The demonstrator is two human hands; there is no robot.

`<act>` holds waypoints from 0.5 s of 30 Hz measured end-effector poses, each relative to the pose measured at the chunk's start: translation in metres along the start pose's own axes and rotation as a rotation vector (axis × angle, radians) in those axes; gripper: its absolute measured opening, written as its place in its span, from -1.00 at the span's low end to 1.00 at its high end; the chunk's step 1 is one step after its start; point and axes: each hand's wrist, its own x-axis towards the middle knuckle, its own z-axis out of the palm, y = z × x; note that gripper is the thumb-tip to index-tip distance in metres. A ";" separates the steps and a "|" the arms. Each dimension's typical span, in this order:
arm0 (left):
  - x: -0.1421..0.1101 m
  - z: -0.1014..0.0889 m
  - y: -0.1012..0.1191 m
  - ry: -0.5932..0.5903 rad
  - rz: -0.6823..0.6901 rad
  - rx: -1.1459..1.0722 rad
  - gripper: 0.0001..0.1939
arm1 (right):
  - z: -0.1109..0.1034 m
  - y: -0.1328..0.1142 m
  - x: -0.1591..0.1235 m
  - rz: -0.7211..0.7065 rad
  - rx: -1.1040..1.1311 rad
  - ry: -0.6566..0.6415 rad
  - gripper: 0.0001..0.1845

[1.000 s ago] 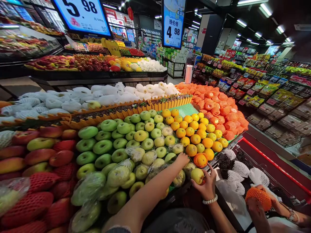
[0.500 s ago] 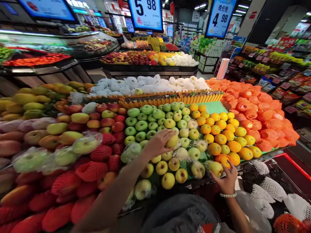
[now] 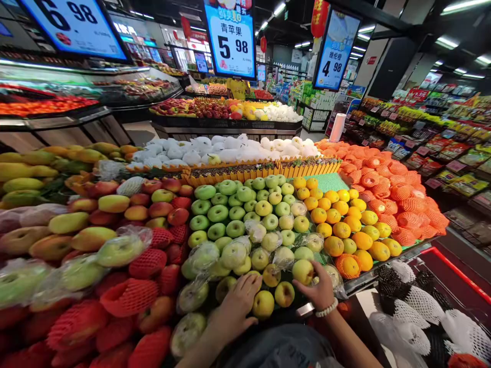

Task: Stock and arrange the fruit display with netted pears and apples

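My right hand [image 3: 320,291], with a beaded bracelet at the wrist, is closed round a yellow-green apple [image 3: 303,271] at the front of the green apple pile. Its thumb lies along the near side and the fingers along the right. To the left, my left hand [image 3: 238,302] rests over the front apples, fingers stretched forward and thumb apart. Just right of it, between thumb and fingertips, sits a yellow apple [image 3: 263,305], which it may touch. Another yellow apple [image 3: 284,294] lies between the hands. Several apples nearby are in clear plastic, such as a wrapped apple [image 3: 235,254].
Oranges [image 3: 342,230] lie to the right, with fruit in orange foam nets [image 3: 410,197] beyond. Red-netted fruit [image 3: 143,260] fills the left. A yellow fence [image 3: 230,175] runs behind the apples. A cart with a red handle [image 3: 456,271] stands at the right.
My right hand has moved left from beside the oranges, with the apple in it. My left hand has let go of an apple on the pile and come down toward the front edge.
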 end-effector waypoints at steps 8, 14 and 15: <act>0.020 0.000 0.024 0.223 0.128 -0.153 -0.35 | 0.021 -0.035 0.025 -0.094 0.222 -0.564 -0.54; -0.001 0.017 -0.029 0.444 0.022 -0.160 -0.47 | -0.016 0.038 0.126 -0.168 -0.395 -0.171 -0.71; -0.004 0.019 -0.035 0.456 0.005 -0.154 -0.45 | -0.013 0.044 0.135 -0.169 -0.405 -0.145 -0.76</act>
